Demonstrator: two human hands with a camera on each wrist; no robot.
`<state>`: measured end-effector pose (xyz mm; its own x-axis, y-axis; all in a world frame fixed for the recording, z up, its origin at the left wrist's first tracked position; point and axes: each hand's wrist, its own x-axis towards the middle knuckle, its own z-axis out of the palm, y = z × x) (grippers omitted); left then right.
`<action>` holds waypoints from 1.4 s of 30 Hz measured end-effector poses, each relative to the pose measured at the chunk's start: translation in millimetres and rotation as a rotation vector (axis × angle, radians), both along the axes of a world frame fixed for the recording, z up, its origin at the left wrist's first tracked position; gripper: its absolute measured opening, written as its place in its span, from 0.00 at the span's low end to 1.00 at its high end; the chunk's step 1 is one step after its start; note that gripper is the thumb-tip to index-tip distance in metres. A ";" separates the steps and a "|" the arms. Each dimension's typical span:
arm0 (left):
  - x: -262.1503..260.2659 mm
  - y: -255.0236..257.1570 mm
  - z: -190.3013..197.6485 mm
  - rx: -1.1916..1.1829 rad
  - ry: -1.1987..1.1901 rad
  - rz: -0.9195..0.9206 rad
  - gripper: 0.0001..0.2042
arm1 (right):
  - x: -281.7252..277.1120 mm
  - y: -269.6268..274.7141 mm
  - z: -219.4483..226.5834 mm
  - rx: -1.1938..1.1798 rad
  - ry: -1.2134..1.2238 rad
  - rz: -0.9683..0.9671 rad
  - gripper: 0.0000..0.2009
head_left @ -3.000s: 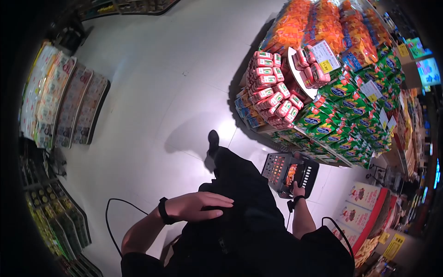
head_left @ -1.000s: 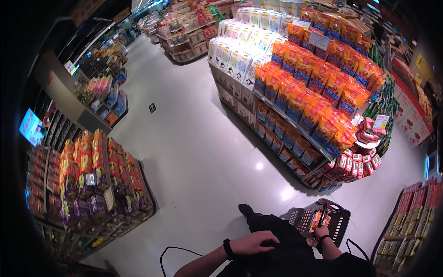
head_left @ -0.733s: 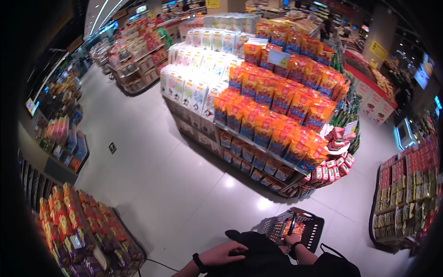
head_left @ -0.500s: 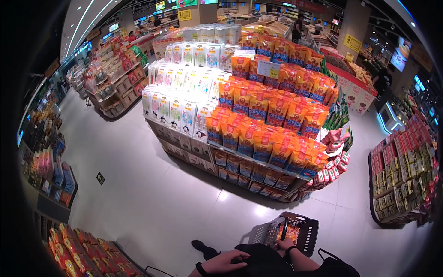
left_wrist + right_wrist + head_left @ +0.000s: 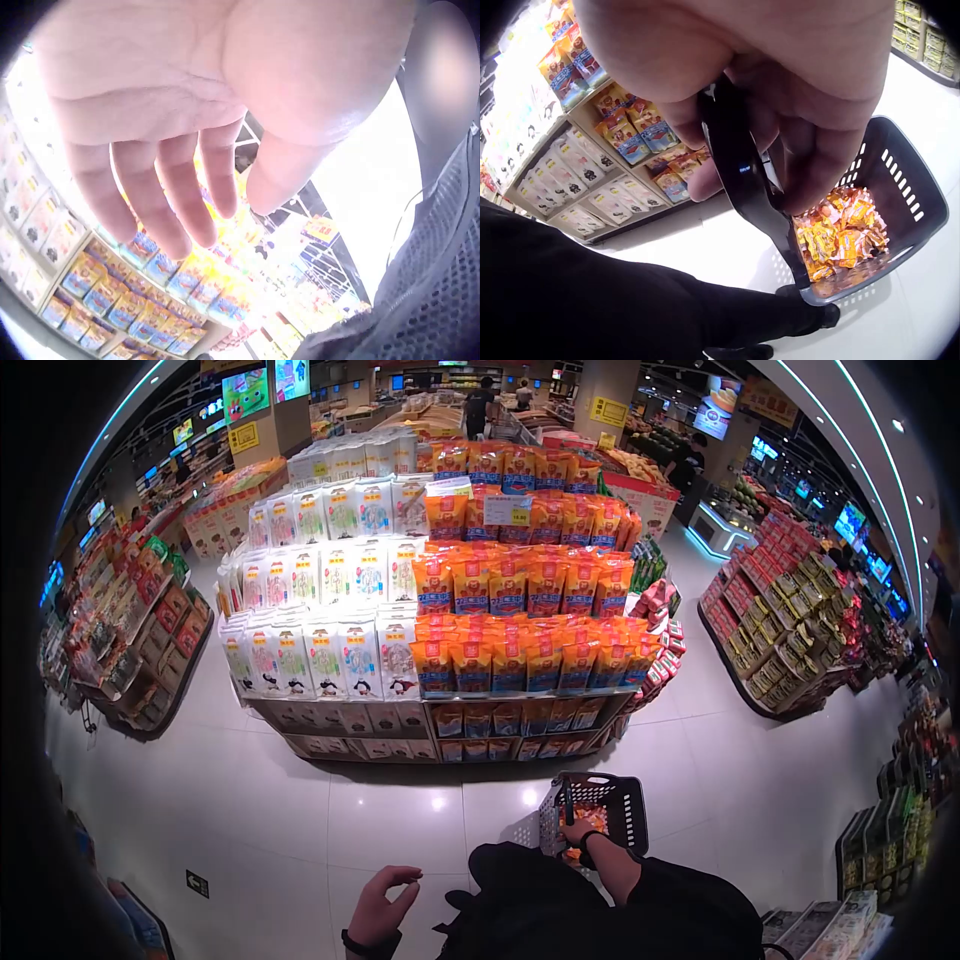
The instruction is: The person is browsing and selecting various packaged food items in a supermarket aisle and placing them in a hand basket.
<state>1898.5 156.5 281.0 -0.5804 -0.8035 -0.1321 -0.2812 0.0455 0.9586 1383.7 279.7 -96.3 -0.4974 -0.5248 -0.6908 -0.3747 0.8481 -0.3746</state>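
My right hand grips the black handle of a dark grey shopping basket, its fingers curled round it. The basket hangs at my right side. Inside, orange and yellow wrapped packets lie in a heap at the bottom. My left hand is held out in front of my body with nothing in it. In the left wrist view its fingers hang loosely bent, the thumb apart from them. Ahead stands a display of orange-and-blue bags and white packs, beyond both hands.
Shelving with red and yellow-green packs stands to the right. Another stocked shelf is on the left. Pale tiled floor runs between me and the display. A person is far behind it.
My view has turned right and risen from the floor, so the display now faces me squarely. My left hand has come away from my body. The right hand keeps hold of the basket.
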 end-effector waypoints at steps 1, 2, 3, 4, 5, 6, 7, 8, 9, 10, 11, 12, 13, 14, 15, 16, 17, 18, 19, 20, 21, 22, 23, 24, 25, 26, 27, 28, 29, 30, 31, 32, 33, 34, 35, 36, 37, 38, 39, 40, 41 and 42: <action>9.5 -15.2 5.3 -0.024 0.015 0.046 0.10 | 17.8 -10.2 13.4 -0.008 -0.011 0.030 0.21; 17.9 -29.8 8.5 -0.030 0.025 0.060 0.10 | 34.8 -22.8 16.9 -0.001 -0.016 0.011 0.20; 24.0 -44.9 6.6 -0.029 0.036 0.027 0.10 | 47.5 -34.1 12.5 -0.005 -0.003 0.020 0.20; 29.6 -61.9 2.9 -0.028 0.045 -0.005 0.10 | 61.9 -45.2 7.5 -0.009 0.010 0.029 0.20; 35.3 -79.5 -1.5 -0.027 0.052 -0.036 0.09 | 77.3 -56.0 1.0 -0.013 0.020 0.040 0.20; 38.1 -98.8 -6.2 -0.025 0.057 -0.068 0.10 | 79.4 -64.8 -39.3 0.004 0.062 0.074 0.20; 39.5 -119.5 -11.0 -0.022 0.063 -0.100 0.10 | 89.4 -76.9 -36.9 0.000 0.024 0.086 0.22; 41.3 -141.1 -14.3 -0.020 0.067 -0.132 0.10 | 99.6 -89.0 -35.0 -0.005 -0.016 0.098 0.24; 42.0 -163.6 -14.6 -0.019 0.076 -0.163 0.10 | 105.5 -104.2 -38.7 -0.013 -0.055 0.110 0.26; 41.4 -186.8 -15.0 -0.018 0.084 -0.194 0.10 | 112.6 -120.6 -44.2 -0.129 -0.169 0.060 0.26; 40.8 -210.4 -15.7 -0.014 0.087 -0.225 0.11 | 114.8 -140.8 -50.7 -0.221 -0.160 0.039 0.25; 40.1 -233.6 -15.9 -0.023 0.074 -0.245 0.11 | 121.1 -163.2 -45.3 -0.312 -0.156 0.018 0.25; 38.8 -257.0 -15.4 -0.037 0.061 -0.278 0.12 | 127.1 -188.1 -39.1 -0.403 -0.153 -0.003 0.24; 39.3 -281.1 -12.4 -0.050 0.041 -0.309 0.13 | 132.8 -212.9 -30.6 -0.401 -0.216 -0.184 0.28; 39.8 -307.1 -4.2 -0.063 0.020 -0.341 0.14 | 149.1 -238.9 -7.1 -0.394 -0.419 -0.474 0.31; 41.0 -330.1 3.4 -0.099 -0.037 -0.368 0.18 | 165.9 -253.2 1.0 -0.346 -0.177 -0.437 0.24; 40.0 -350.1 11.6 -0.091 -0.041 -0.360 0.18 | 183.0 -266.9 8.4 -0.270 0.060 -0.413 0.18; 40.4 -370.2 21.0 -0.089 -0.032 -0.369 0.18 | 184.0 -263.8 -44.2 -0.365 0.296 -0.327 0.19; 44.1 -391.3 27.6 -0.086 -0.029 -0.377 0.18 | 182.7 -258.8 -106.5 -0.427 0.559 -0.246 0.21; 48.7 -412.4 30.1 -0.030 -0.014 -0.384 0.18 | 192.3 -270.6 -66.5 -0.416 0.269 -0.355 0.24; 51.9 -434.1 28.2 0.027 0.010 -0.395 0.18 | 200.7 -280.1 -30.9 -0.367 0.011 -0.482 0.28; 58.1 -455.6 14.5 0.058 0.039 -0.390 0.18 | 211.7 -285.5 -26.8 -0.383 0.110 -0.451 0.25; 61.3 -474.5 9.3 0.111 0.040 -0.358 0.19 | 221.7 -287.6 -22.2 -0.398 0.214 -0.420 0.23; 65.0 -490.7 -1.3 0.118 0.063 -0.347 0.19 | 237.9 -305.1 29.4 -0.369 0.138 -0.486 0.18; 69.4 -508.1 -10.4 0.121 0.084 -0.339 0.19 | 246.4 -302.7 15.5 -0.413 0.205 -0.474 0.12; 73.4 -524.0 -16.0 0.160 0.114 -0.352 0.19 | 258.2 -309.4 30.9 -0.404 0.143 -0.534 0.10; 76.1 -540.3 -17.9 0.215 0.118 -0.366 0.19 | 270.9 -324.0 54.6 -0.399 0.083 -0.601 0.08; 76.9 -554.6 -20.1 0.273 0.125 -0.386 0.19 | 279.4 -328.7 50.3 -0.409 0.099 -0.588 0.07; 78.8 -568.7 -23.9 0.335 0.134 -0.409 0.19 | 288.4 -333.3 51.2 -0.415 0.119 -0.577 0.06; 82.2 -584.1 -28.5 0.322 0.126 -0.442 0.19 | 295.3 -337.6 51.6 -0.384 0.133 -0.529 0.05; 85.3 -599.0 -33.3 0.305 0.122 -0.475 0.19 | 305.4 -342.3 53.4 -0.318 0.135 -0.570 0.08; 88.9 -614.7 -36.7 0.283 0.121 -0.511 0.19 | 312.4 -345.2 49.5 -0.275 0.188 -0.545 0.11; 93.9 -630.9 -38.2 0.267 0.114 -0.550 0.19 | 314.9 -343.1 29.7 -0.238 0.240 -0.525 0.14; 98.6 -649.0 -38.2 0.246 0.105 -0.598 0.19 | 320.1 -345.3 22.3 -0.212 0.257 -0.535 0.13; 103.9 -665.7 -38.0 0.224 0.098 -0.646 0.19 | 325.6 -350.6 22.9 -0.185 0.274 -0.544 0.13; 109.0 -680.8 -39.1 0.209 0.105 -0.663 0.16 | 334.7 -359.4 31.0 -0.137 0.289 -0.583 0.13; 114.1 -694.7 -36.4 0.221 0.095 -0.683 0.15 | 344.2 -368.1 43.9 -0.081 0.287 -0.573 0.14; 118.2 -707.7 -33.2 0.226 0.090 -0.702 0.13 | 351.4 -377.2 56.9 -0.029 0.288 -0.562 0.15; 118.8 -721.5 -28.7 0.228 0.087 -0.725 0.12 | 357.0 -388.3 69.6 0.019 0.290 -0.557 0.16; 118.6 -731.8 -21.7 0.162 0.085 -0.749 0.10 | 360.3 -395.1 76.0 0.044 0.326 -0.528 0.17; 118.5 -740.9 -19.4 0.127 0.083 -0.765 0.09 | 365.2 -407.9 101.8 0.023 0.299 -0.550 0.18; 118.9 -746.3 -27.6 0.211 0.106 -0.740 0.09 | 360.6 -418.4 108.0 0.045 0.417 -0.515 0.19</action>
